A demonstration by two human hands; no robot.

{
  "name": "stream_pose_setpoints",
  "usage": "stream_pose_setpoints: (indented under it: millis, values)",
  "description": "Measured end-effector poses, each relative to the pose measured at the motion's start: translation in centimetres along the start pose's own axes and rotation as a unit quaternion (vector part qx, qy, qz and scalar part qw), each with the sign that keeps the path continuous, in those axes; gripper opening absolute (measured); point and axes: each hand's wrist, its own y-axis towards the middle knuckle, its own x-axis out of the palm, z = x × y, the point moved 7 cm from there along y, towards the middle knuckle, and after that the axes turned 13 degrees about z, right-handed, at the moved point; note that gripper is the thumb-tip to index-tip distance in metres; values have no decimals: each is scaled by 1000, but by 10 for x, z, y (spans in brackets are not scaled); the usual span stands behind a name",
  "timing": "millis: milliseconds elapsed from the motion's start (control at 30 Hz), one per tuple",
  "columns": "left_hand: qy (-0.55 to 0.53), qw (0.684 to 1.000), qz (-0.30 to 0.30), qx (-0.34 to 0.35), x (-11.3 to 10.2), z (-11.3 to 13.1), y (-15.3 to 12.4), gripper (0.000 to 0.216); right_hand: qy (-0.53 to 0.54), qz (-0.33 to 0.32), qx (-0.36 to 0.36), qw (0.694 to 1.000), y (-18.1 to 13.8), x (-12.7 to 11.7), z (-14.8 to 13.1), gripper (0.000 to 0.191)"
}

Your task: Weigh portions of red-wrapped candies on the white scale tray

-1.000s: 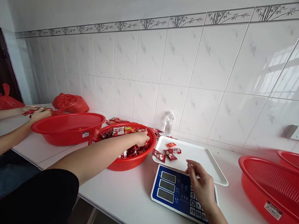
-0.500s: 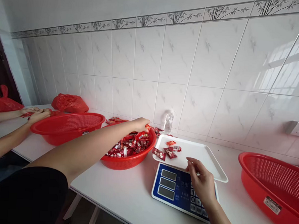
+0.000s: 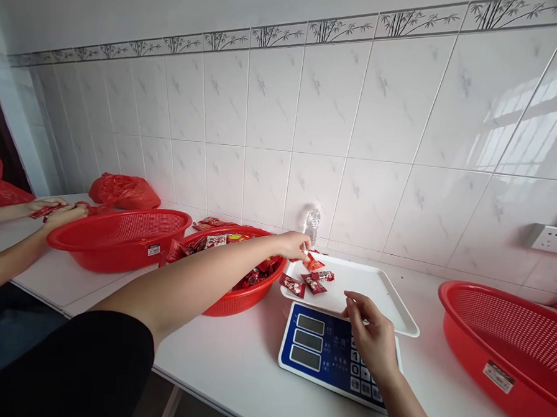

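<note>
My left hand (image 3: pixel 297 244) reaches over the far left corner of the white scale tray (image 3: pixel 372 287). Its fingers are closed on a small red packet (image 3: pixel 311 261), partly covered by the fingertips. Several dark red wrapped packets (image 3: pixel 314 284) lie on the tray just below. My left forearm crosses above a red basket (image 3: pixel 236 303) filled with similar packets. Over the keypad of the blue scale (image 3: pixel 321 341), my right hand (image 3: pixel 370 328) hovers with fingers loosely bent and slightly apart, nothing visible in them. It hides part of the keys.
A red basket (image 3: pixel 495 344) stands at the right and another (image 3: pixel 117 259) at the left. A clear bottle (image 3: pixel 312 226) is by the wall. Red bags (image 3: pixel 124 191) lie at the back left. Another person's hands (image 3: pixel 56 212) hold red packets. A socket (image 3: pixel 552 239) is on the wall.
My left hand has moved right, from above the filled basket to the tray, with the red packet in its fingers. My right hand stays over the scale. The view has shifted slightly.
</note>
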Motion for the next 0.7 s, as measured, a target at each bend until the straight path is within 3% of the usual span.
stream_pose_setpoints:
  millis: [133, 267, 433, 700]
  values:
    - [65, 996, -22, 50, 6, 2, -1, 42, -1, -1, -3, 1000, 0, -1, -1, 35]
    - [167, 983, -70, 7, -1, -23, -15, 38, 7, -5, -5, 1000, 0, -1, -3, 34]
    - [190, 978, -86, -14, -6, -42, -33, 34, 8, -9, -1, 1000, 0, 1, -4, 33]
    - [233, 968, -90, -32, 4, -63, -35, 65, 8, -19, 8, 1000, -2, 2, 1, 33]
